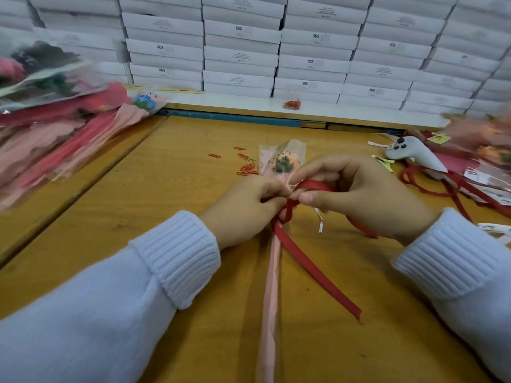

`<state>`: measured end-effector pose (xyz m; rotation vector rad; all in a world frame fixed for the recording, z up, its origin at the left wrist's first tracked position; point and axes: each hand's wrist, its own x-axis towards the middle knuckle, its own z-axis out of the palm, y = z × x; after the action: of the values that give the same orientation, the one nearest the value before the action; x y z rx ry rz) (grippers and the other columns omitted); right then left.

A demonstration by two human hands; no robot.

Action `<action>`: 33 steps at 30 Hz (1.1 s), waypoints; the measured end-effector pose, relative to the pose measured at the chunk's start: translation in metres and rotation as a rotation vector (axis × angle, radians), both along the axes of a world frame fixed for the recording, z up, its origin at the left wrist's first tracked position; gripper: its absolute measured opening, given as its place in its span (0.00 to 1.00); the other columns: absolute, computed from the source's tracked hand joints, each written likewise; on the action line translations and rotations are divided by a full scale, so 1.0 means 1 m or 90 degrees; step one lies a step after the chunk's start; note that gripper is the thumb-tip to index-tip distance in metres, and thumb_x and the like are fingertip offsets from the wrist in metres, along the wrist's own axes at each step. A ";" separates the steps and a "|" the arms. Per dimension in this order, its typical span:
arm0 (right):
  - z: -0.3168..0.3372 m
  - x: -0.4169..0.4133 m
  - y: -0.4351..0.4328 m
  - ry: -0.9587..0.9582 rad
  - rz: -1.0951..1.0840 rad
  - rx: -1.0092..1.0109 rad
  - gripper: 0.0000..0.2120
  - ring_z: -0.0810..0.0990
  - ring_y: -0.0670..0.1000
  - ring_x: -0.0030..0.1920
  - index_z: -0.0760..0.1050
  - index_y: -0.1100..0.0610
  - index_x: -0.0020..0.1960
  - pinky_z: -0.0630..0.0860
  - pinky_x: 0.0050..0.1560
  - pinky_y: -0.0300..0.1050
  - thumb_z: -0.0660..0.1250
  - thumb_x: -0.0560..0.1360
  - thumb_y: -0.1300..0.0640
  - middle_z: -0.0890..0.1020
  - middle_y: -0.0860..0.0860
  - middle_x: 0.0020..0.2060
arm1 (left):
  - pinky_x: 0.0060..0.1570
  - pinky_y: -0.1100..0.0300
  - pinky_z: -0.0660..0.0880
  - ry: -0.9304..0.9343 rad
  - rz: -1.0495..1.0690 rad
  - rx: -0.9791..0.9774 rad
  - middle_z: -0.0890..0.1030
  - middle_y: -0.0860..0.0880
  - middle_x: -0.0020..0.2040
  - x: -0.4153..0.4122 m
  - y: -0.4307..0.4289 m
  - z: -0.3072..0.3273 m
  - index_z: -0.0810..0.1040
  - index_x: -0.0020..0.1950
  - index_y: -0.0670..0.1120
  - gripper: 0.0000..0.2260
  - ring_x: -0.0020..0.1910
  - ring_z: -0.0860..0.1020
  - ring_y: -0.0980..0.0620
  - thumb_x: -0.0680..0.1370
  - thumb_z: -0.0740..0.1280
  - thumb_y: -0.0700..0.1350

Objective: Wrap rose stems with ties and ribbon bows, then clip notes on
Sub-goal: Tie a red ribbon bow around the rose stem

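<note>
Rose (282, 164) and red ribbon (312, 268), centre frame

Wrapped in pink, the rose lies mid-table (193, 189), stem running down to the bottom edge. The left hand (249, 205) pinches the red ribbon at the knot on the stem, and the right hand (359, 194) pinches a loop just beside it. One tail trails lower right. Paper clips (246, 168) lie scattered left of the bloom.

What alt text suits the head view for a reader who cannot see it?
The left hand and right hand, in white sleeves, pinch a red ribbon looped around a pink-wrapped rose stem on a wooden table. Red paper clips lie beyond; white boxes are stacked behind.
</note>
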<state>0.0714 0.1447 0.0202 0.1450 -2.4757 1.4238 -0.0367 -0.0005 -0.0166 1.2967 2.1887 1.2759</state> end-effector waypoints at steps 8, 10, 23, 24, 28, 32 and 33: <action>-0.008 -0.010 -0.003 0.061 -0.232 0.137 0.04 0.79 0.41 0.36 0.80 0.56 0.41 0.76 0.39 0.32 0.69 0.74 0.61 0.81 0.47 0.35 | 0.42 0.64 0.74 0.065 -0.078 -0.072 0.77 0.55 0.34 0.005 -0.001 0.006 0.76 0.38 0.47 0.12 0.37 0.76 0.57 0.80 0.59 0.40; -0.011 -0.012 -0.004 0.018 -0.243 0.046 0.04 0.79 0.43 0.31 0.80 0.60 0.42 0.77 0.36 0.33 0.68 0.75 0.63 0.81 0.53 0.32 | 0.44 0.60 0.74 0.045 -0.091 -0.065 0.78 0.52 0.35 0.006 -0.001 0.007 0.77 0.39 0.44 0.13 0.38 0.77 0.52 0.80 0.59 0.41; -0.023 -0.019 -0.002 -0.167 -0.248 -0.195 0.06 0.74 0.47 0.26 0.78 0.58 0.47 0.72 0.27 0.42 0.65 0.75 0.66 0.77 0.53 0.29 | 0.35 0.76 0.70 0.080 -0.073 -0.001 0.81 0.55 0.35 0.005 -0.001 0.004 0.81 0.45 0.49 0.03 0.36 0.78 0.65 0.74 0.71 0.41; -0.024 -0.019 -0.002 -0.175 -0.246 -0.200 0.06 0.74 0.46 0.25 0.78 0.58 0.47 0.72 0.24 0.40 0.64 0.75 0.66 0.77 0.52 0.28 | 0.34 0.76 0.70 0.061 -0.066 0.022 0.81 0.54 0.34 0.006 -0.002 0.005 0.80 0.47 0.50 0.06 0.35 0.79 0.64 0.73 0.71 0.40; -0.025 -0.020 -0.001 -0.205 -0.228 -0.221 0.05 0.71 0.44 0.23 0.78 0.59 0.48 0.70 0.21 0.35 0.64 0.75 0.65 0.77 0.53 0.29 | 0.35 0.74 0.72 0.045 -0.072 0.066 0.82 0.53 0.36 0.006 -0.004 0.007 0.75 0.51 0.52 0.12 0.36 0.80 0.61 0.73 0.71 0.39; -0.025 -0.019 0.000 -0.236 -0.198 -0.234 0.07 0.69 0.43 0.21 0.78 0.59 0.45 0.65 0.17 0.33 0.62 0.75 0.67 0.75 0.52 0.27 | 0.38 0.76 0.70 0.116 -0.085 0.022 0.81 0.55 0.37 0.008 -0.004 0.009 0.82 0.52 0.56 0.12 0.39 0.78 0.66 0.74 0.71 0.39; -0.025 -0.018 0.000 -0.244 -0.189 -0.239 0.07 0.68 0.43 0.20 0.77 0.60 0.46 0.64 0.16 0.33 0.62 0.75 0.68 0.74 0.52 0.26 | 0.38 0.76 0.70 0.124 -0.080 0.016 0.81 0.57 0.38 0.008 -0.004 0.009 0.82 0.52 0.56 0.12 0.40 0.77 0.66 0.74 0.71 0.40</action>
<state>0.0531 0.1452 -0.0046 -0.5959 -2.3090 1.8759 -0.0286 -0.0043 -0.0077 1.6026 2.1833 1.1778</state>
